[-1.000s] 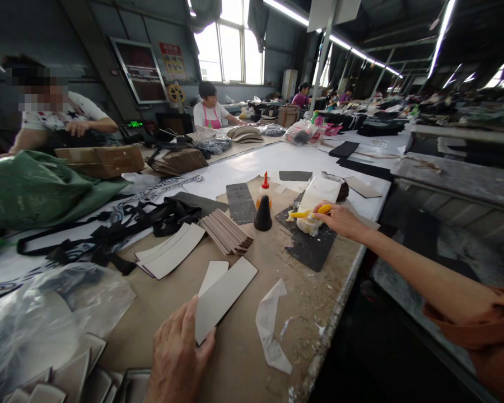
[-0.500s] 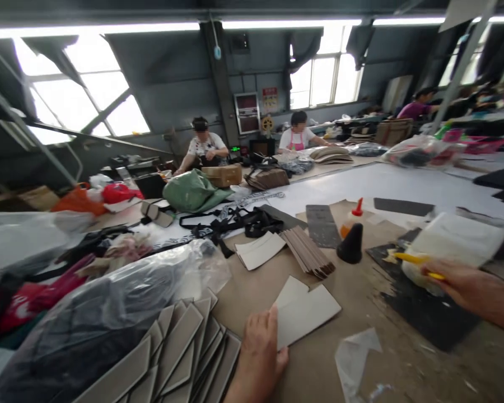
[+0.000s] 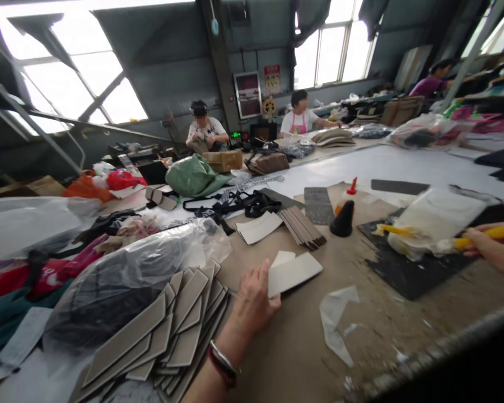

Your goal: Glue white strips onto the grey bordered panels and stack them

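My left hand [image 3: 252,294] is closed on the edge of a pale rectangular panel [image 3: 298,273], thumb at its near side. Another pale piece [image 3: 283,257] shows behind it. At the right edge, my right hand [image 3: 493,252] grips a yellow-handled brush [image 3: 464,242]; its whitish, coated tip is by the mouth of a cloudy plastic container [image 3: 449,210] lying on its side. A second yellow stick [image 3: 397,230] rests at that mouth, smeared with pale paste. Beside my left forearm, grey-brown panels with light edges [image 3: 176,330] lie in an overlapping heap.
Beyond the panels are pale sheets [image 3: 258,226], a stack of brown strips [image 3: 302,226] and a black cone-shaped object [image 3: 343,219]. A black board [image 3: 407,274] lies under the container. Clear plastic [image 3: 151,274] covers dark material at left. Several people work farther back.
My right hand has moved right, and the brush has come away from the container's left side. My left hand still holds the panel, now seen at a flatter angle. The camera view has shifted.
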Tool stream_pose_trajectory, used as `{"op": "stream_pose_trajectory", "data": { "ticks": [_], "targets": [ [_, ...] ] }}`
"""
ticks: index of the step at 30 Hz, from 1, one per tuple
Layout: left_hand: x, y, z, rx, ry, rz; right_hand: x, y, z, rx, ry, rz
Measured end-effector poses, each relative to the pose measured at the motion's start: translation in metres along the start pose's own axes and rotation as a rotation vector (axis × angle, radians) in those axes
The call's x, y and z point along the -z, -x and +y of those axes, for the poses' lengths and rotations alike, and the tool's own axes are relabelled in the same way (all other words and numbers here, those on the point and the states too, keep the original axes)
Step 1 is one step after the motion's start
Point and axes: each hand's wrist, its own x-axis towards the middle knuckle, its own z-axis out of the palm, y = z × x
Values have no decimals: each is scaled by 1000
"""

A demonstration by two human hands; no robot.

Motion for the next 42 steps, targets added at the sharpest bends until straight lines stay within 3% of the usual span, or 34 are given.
{"op": "stream_pose_trajectory", "data": {
  "ticks": [2, 5, 8, 12, 16, 22, 26, 29, 31, 35, 39, 42],
  "targets": [
    [-2, 4, 0, -47, 24, 100, 20, 13, -25, -212, 32, -26],
    [-12, 14, 4, -103, 46, 142, 32, 33, -47, -339, -183, 49],
    [-24, 25, 13, -132, 47, 37, 39, 51, -53, -387, -546, 132],
    [-29, 23, 18, -35, 124, -98, 53, 64, -64, -433, -784, 117],
    [-19, 4, 9, 201, 337, -81, 64, 72, -81, -457, -939, 86],
    [-6, -16, -15, 344, 401, -2, 53, 85, -100, -506, -1170, -76],
    [13, -12, -16, 392, 413, 55, 43, 90, -114, -538, -1266, -143],
    [19, 7, 2, 285, 367, 131, 43, 91, -122, -538, -1315, -161],
    [10, 26, 20, 135, 315, 174, 45, 94, -126, -517, -1346, -170],
    [-30, 55, 46, -65, 230, 148, 48, 112, -133, -454, -1354, -212],
    [-64, 51, 40, -75, 196, 146, 43, 143, -138, -324, -1252, -347],
    [-71, 37, 25, -53, 226, 146, 34, 164, -140, -265, -1184, -425]
  ]
}}
